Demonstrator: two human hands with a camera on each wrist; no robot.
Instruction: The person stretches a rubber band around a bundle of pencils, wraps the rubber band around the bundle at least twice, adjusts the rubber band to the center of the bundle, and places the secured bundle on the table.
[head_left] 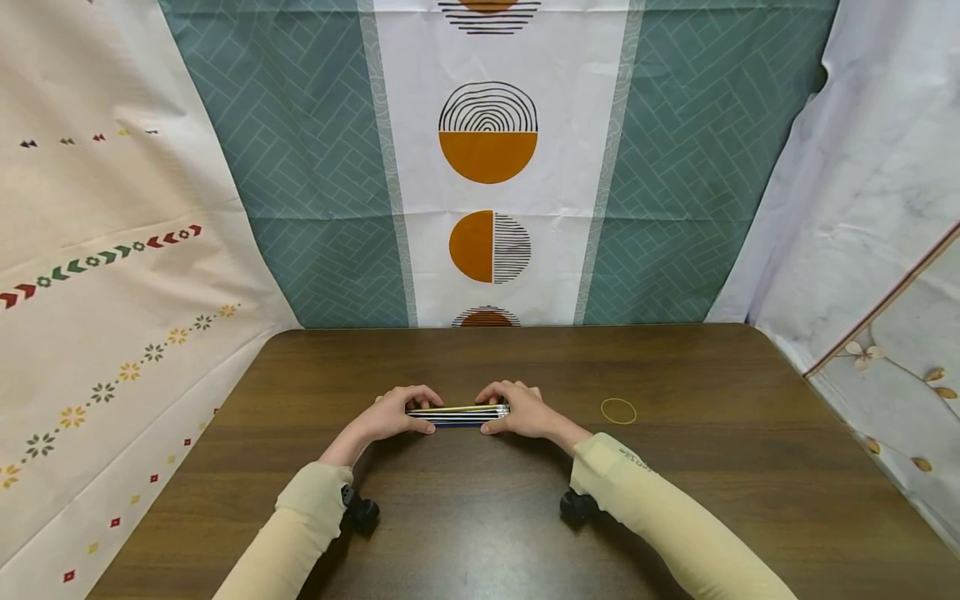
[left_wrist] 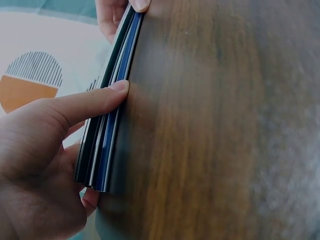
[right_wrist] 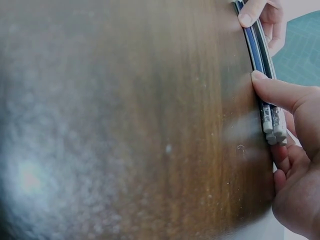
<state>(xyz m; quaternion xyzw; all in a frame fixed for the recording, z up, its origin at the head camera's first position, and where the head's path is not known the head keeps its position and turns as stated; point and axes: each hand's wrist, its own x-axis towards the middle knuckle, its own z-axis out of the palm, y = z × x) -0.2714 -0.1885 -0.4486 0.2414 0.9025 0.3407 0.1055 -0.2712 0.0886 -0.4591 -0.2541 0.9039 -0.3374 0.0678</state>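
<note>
Cream sleeves (head_left: 660, 512), both hands (head_left: 392, 416) gripping pencils (head_left: 458, 416) crosswise, eraser ends (right_wrist: 278, 131) rightward

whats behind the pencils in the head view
Behind the pencils: fingers of the left hand and right hand, and brown tabletop. Finger parts and tabletop the pencils cover cannot be seen.

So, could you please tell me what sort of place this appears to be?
It looks like a small staged work area, perhaps for recording: a brown table, printed cloths hung behind and beside it, and a black device at each wrist.
</note>
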